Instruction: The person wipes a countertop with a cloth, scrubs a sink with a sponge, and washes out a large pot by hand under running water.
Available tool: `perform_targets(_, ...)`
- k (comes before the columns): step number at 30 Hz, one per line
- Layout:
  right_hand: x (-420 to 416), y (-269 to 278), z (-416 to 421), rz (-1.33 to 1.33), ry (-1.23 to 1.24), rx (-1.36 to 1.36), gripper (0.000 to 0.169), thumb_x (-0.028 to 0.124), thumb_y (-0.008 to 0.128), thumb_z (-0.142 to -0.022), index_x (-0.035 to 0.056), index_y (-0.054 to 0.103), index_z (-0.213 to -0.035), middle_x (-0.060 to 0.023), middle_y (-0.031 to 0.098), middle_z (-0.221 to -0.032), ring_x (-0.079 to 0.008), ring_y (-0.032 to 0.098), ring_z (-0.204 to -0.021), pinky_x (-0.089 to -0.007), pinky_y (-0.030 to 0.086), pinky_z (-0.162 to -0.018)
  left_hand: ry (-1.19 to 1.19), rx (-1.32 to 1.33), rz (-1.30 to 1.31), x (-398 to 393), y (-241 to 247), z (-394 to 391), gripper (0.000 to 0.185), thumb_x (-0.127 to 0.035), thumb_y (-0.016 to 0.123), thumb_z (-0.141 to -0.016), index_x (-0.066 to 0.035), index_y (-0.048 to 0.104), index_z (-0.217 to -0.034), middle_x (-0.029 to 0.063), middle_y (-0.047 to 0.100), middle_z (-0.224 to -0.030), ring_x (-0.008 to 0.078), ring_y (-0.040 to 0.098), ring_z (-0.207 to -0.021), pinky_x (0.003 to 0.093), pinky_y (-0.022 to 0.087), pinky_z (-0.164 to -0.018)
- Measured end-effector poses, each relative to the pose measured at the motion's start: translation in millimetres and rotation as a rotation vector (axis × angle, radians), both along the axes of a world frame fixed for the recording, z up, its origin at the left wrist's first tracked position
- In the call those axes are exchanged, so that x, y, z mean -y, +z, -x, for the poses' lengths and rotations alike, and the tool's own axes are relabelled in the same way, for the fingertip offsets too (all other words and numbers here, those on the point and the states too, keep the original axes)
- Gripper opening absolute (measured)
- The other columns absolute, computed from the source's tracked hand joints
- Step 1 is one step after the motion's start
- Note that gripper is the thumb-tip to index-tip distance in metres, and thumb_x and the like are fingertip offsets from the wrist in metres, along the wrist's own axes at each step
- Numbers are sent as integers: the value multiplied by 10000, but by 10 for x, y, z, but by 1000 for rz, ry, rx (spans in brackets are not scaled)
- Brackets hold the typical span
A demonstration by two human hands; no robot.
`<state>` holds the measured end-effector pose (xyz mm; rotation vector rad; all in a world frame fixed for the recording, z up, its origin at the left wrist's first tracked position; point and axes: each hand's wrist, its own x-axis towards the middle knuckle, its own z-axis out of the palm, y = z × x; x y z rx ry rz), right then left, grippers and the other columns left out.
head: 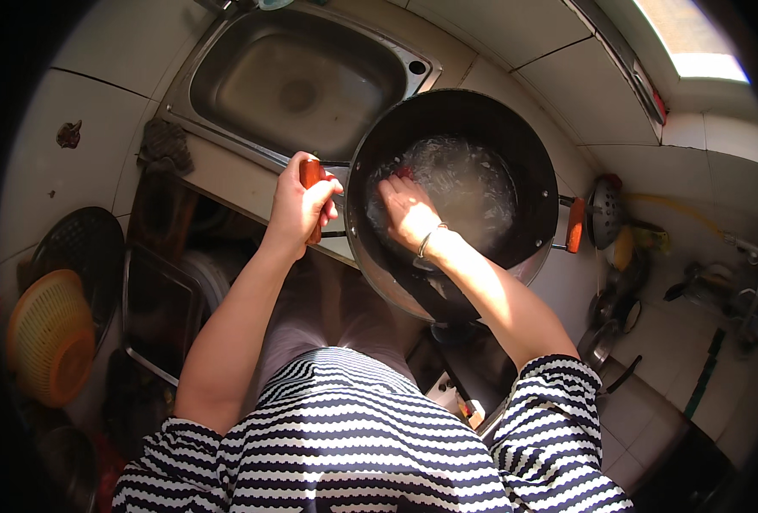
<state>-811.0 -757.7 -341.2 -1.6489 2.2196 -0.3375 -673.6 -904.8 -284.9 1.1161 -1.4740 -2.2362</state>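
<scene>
A large dark wok [456,115] with two orange-brown side handles stands tilted beside the sink, with cloudy water in its bottom. My left hand [305,202] is closed around the wok's left handle [310,173]. Inside the wok, my right hand [411,208] reaches to the water at the left side, its fingers bent down. Something red [405,172] shows at those fingertips; what it is, and how much of it the hand holds, is hidden. The right handle [575,224] is free. A bracelet circles my right wrist.
Left of the wok is a steel sink [302,83] with murky water. A dark cloth [166,146] hangs at its corner. An orange plastic basket [52,336] and a dark tray [161,308] are at the left. Ladles and a skimmer [603,215] hang on the right wall.
</scene>
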Motion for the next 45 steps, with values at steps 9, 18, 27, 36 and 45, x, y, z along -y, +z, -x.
perform_targets(9,41,-87,659,98,530,-310,152,157,521,-826,88,558,-957,-42,551,-1010,-215,499,-1054,-343,395,-925,-46,-40,-2,-3,12,12,167,15,480,-798,-72,415,-924,79,563,-795,97,501,-499,205,375,-417)
perform_targets(18,-236,40,1362,-181,287,-561,177,120,512,-823,89,590,-979,-57,574,-1027,-222,531,-1022,-350,418,-919,-71,-82,-48,63,-2,-37,232,70,434,-732,-67,406,-917,80,564,-822,102,494,-502,213,391,-428)
perform_targets(27,-1201,61,921,-550,-57,-388,172,105,552,-793,37,563,-950,-143,573,-991,-292,555,-969,-374,468,-841,106,-32,-93,-53,17,-10,248,81,452,-723,-44,438,-937,81,596,-858,104,514,-502,227,407,-434)
perform_targets(36,-1048,-49,-113,-417,-195,172,356,141,651,-710,-51,526,-983,-249,577,-994,-379,567,-952,-443,482,-841,142,-28,-88,-122,8,4,265,59,466,-744,-68,450,-975,65,562,-922,85,483,-505,201,389,-438)
perform_targets(45,92,-170,178,107,-212,-39,394,38,652,-712,-10,511,-1078,-239,515,-1105,-418,513,-1012,-454,463,-887,63,37,-35,-65,47,-25,269,61,445,-747,-73,444,-981,64,571,-857,96,489,-517,217,398,-457)
